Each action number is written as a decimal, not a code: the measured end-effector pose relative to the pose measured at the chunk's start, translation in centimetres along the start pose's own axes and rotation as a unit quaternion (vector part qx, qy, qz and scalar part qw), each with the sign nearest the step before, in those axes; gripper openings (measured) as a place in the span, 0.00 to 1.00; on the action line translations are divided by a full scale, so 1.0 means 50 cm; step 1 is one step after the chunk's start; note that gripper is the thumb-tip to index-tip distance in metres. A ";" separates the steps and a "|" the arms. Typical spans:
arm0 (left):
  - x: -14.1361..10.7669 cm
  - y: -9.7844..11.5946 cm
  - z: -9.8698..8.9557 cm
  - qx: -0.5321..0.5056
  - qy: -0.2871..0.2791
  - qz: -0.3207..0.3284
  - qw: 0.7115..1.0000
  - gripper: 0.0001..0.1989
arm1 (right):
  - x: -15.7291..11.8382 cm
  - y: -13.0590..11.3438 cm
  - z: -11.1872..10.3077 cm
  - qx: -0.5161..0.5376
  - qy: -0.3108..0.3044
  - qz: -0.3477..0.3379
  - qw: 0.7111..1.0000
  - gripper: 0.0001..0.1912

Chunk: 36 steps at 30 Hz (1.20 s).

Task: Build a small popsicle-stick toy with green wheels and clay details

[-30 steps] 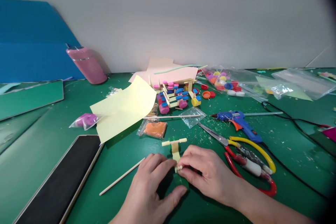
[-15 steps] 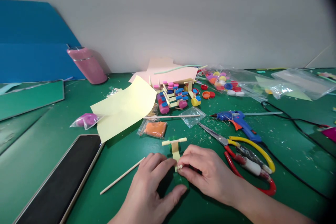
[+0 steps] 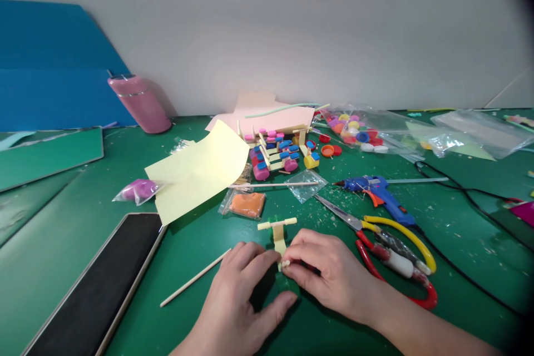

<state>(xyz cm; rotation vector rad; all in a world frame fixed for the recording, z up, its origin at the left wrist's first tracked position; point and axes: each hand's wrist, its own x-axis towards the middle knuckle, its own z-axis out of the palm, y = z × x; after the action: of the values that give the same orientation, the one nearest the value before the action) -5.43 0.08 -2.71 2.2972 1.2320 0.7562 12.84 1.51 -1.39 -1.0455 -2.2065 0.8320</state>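
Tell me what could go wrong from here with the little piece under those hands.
The right hand pinches small pale pieces right against the pale strip, so a slip might knock them out of line.

The left hand crowds the same spot, and its thumb could nudge the green part beneath.

The scissors lie with their handles close to the right forearm; a sideways move might bump them.
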 end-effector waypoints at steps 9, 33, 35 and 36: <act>0.000 0.002 -0.004 -0.002 -0.002 -0.002 1.000 0.14 | -0.001 -0.001 -0.002 -0.003 -0.003 0.001 1.000 0.06; 0.001 0.006 -0.007 -0.001 -0.007 -0.012 1.000 0.13 | 0.000 0.000 -0.002 -0.002 -0.003 0.003 1.000 0.06; 0.002 0.005 -0.007 0.000 -0.007 -0.011 1.000 0.13 | 0.000 -0.001 -0.002 -0.001 -0.004 0.003 1.000 0.06; 0.002 0.005 -0.007 0.000 -0.008 -0.011 1.000 0.13 | 0.000 -0.001 -0.002 -0.001 -0.005 0.003 1.000 0.06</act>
<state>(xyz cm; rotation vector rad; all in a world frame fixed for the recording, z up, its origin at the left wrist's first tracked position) -5.45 0.08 -2.28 2.2820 1.2478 0.7302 12.90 1.53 -1.30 -1.0512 -2.2132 0.8397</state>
